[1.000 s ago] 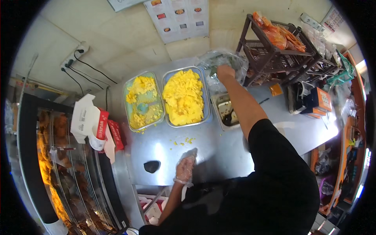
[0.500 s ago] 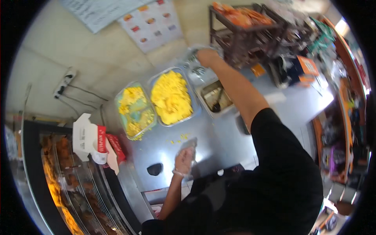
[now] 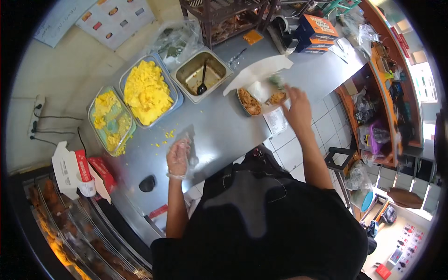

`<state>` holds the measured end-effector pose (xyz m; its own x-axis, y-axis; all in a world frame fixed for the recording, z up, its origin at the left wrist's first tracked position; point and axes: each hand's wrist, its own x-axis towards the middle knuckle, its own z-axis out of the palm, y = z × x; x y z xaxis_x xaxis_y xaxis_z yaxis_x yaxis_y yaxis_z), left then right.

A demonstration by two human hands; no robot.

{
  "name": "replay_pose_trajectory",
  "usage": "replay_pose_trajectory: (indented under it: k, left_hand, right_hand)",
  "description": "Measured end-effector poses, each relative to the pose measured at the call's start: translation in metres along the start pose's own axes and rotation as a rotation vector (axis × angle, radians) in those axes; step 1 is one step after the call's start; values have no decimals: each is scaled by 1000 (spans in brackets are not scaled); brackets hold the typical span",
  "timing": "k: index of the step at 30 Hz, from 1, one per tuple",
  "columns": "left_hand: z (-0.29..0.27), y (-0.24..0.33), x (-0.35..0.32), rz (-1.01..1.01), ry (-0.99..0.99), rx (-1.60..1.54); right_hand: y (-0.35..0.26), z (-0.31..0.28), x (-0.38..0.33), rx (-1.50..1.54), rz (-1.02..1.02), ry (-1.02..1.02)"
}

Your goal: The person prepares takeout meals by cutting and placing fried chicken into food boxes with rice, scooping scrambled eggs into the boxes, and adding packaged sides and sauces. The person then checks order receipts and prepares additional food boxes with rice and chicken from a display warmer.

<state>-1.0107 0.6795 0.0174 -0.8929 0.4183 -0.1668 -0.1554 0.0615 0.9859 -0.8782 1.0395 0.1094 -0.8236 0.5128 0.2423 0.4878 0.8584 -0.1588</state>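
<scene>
On the right half of the counter lies an opened paper food box. In it are a white mound that looks like rice, browned, shredded-looking food and a small green leafy bit. My right hand, bare, is at the box's right edge with fingers apart and nothing visible between them. Over the counter's near left part hovers my left hand, in a clear plastic glove, its fingers stretched out and holding nothing. Beyond it stands a tray of yellow shredded food.
A smaller tray of yellow bits stands left; a metal pan with a black spoon stands right of the full tray. Behind are a clear bag of greens and a brown rack. A glass food warmer flanks the left.
My right hand has moved from the clear bag at the back to the food box on the right. The view has swung right, bringing the box into sight. The left hand stays over the counter.
</scene>
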Motion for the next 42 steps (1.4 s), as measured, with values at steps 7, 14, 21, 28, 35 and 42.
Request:
replay_pose_trajectory:
  k: [7, 14, 21, 28, 35, 42]
  left_hand:
    - [49, -13, -17, -93, 254, 12]
    - [164, -44, -42, -177, 491, -3]
    - [273, -15, -40, -282, 156, 770]
    - [273, -31, -19, -459, 272, 755]
    - [273, -20, 16, -421, 39, 883]
    - [271, -30, 29, -379, -25, 993]
  right_hand:
    - [88, 40, -39, 411, 226, 196]
    - [176, 69, -17, 595, -32, -259]
    - [165, 89, -19, 717, -108, -452]
    - [113, 107, -27, 790, -59, -427]
    - [90, 110, -37, 696, -65, -394]
    - [76, 112, -31, 508, -53, -337]
